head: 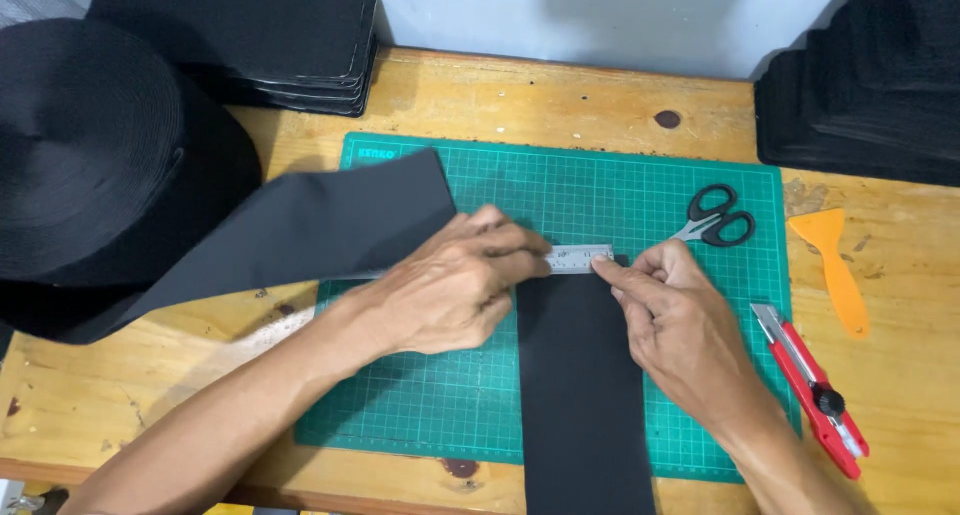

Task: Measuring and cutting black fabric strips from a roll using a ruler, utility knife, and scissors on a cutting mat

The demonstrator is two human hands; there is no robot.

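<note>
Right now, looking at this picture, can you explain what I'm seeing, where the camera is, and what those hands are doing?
The one picture comes from a camera worn on a person's head, looking down at their own bare hands over a wooden workbench. The left hand and right hand press a short steel ruler across a wide black fabric strip on a green gridded cutting mat. To the right lie black-handled scissors, an orange plastic scraper and a red utility knife. A big black fabric roll sits at left.

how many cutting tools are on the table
2. The scissors lie on the green mat above the right hand. The red knife lies on the wood right of the mat. Others may be hidden.
</note>
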